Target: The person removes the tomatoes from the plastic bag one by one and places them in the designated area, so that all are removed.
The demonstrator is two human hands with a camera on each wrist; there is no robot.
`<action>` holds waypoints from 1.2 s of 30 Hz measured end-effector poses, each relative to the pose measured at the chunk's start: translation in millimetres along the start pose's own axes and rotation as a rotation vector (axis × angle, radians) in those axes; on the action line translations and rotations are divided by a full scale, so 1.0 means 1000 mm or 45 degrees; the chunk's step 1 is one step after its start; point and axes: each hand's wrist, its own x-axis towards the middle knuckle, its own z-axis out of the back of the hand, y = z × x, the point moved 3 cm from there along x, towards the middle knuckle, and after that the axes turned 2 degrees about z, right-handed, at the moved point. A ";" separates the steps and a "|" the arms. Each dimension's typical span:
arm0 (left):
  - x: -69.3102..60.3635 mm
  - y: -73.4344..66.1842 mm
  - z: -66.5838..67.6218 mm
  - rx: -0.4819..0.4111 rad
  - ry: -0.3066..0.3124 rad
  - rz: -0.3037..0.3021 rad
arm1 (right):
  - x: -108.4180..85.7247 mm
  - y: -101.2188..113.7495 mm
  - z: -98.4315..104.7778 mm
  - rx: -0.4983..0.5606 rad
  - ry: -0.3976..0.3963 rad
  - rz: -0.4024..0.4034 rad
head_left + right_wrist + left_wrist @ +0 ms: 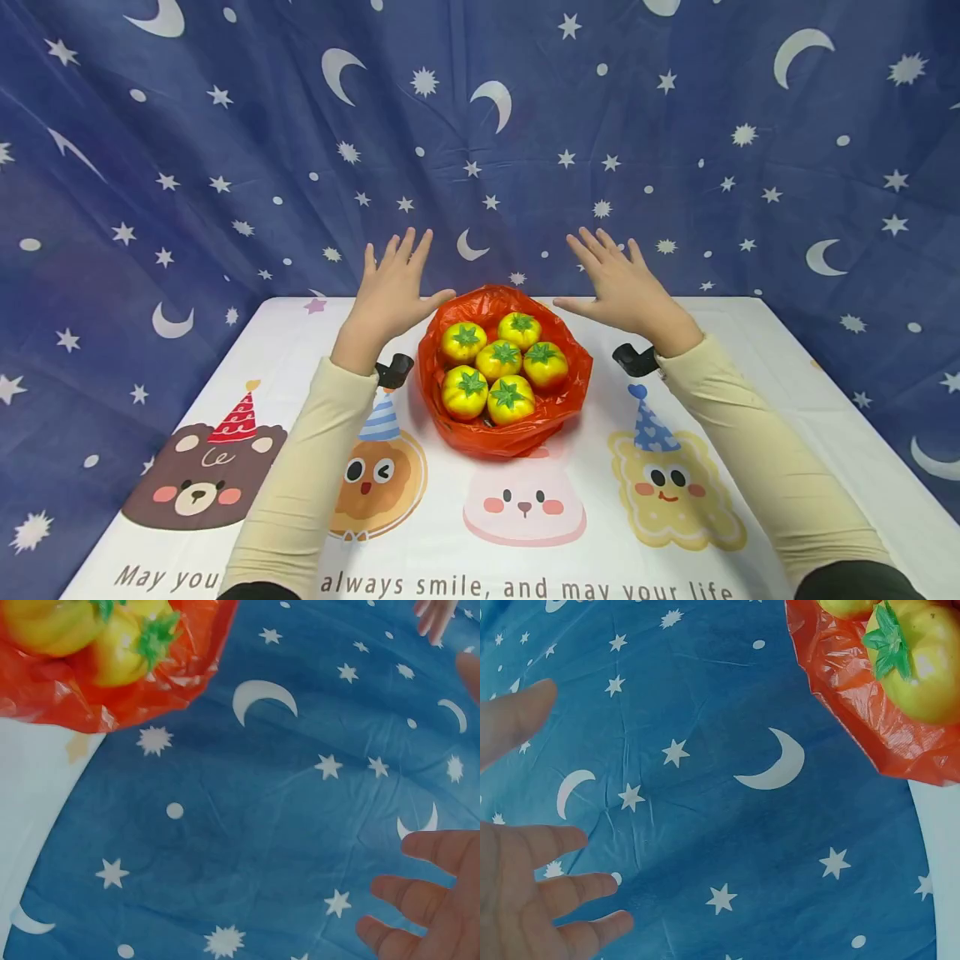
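In the head view a red plastic bag [551,412] stands on the table with its mouth spread wide. Several yellow toy fruits with green leafy tops, like persimmons or tomatoes [498,361], lie inside it. To the bag's upper left is my left hand [392,292], fingers spread and raised, holding nothing. My right hand [622,287] mirrors it at the upper right, fingers straight and apart, also holding nothing. Both wrist views show the bag's edge and some fruit near a top corner, apart from the fingers.
A white tablecloth [525,500] with printed cartoon figures and lettering covers the table. Behind it hangs a dark blue curtain [480,125] with moons and stars. A small black wrist mount [395,371] sits at the left wrist, another black mount [635,360] at the right.
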 end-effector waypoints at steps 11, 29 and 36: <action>-0.002 -0.002 -0.016 0.022 -0.053 -0.034 | -0.003 0.012 -0.021 -0.010 0.003 0.126; -0.005 0.008 -0.048 0.108 -0.108 -0.211 | -0.013 0.016 -0.059 0.023 0.034 0.334; -0.010 0.014 -0.055 0.094 -0.214 -0.203 | -0.014 0.014 -0.074 0.140 0.066 0.366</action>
